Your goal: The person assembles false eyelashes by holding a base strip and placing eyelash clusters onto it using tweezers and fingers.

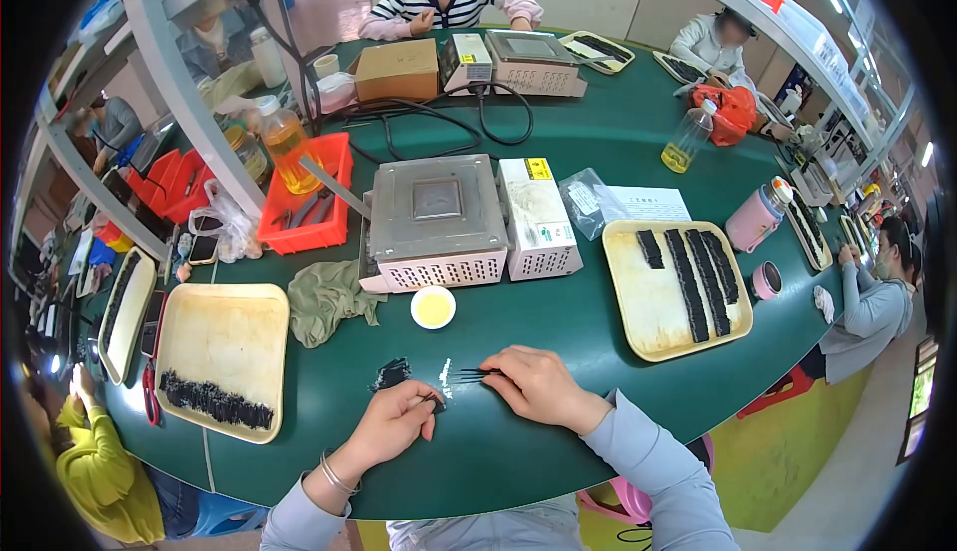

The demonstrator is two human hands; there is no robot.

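My right hand (pixel 538 384) pinches several thin black strips (pixel 473 376), which point left over the green table. A short line of small white pieces (pixel 446 370) lies at the strips' tips. To the left of it, my left hand (pixel 391 421) is closed, with a bit of something black (pixel 436 403) at its fingertips; its exact kind is too small to make out. Just beyond that hand rests a loose pile of thin black pieces (pixel 392 372). A small white cup of yellow liquid (pixel 433 307) stands farther back.
A cream tray (pixel 221 302) at left holds a black heap; another tray (pixel 638 327) at right holds black rows. Behind are a grey metal-topped device (pixel 439 207), a crumpled cloth (pixel 334 302), a red bin (pixel 324 227) and a pink flask (pixel 758 217). Other people sit around.
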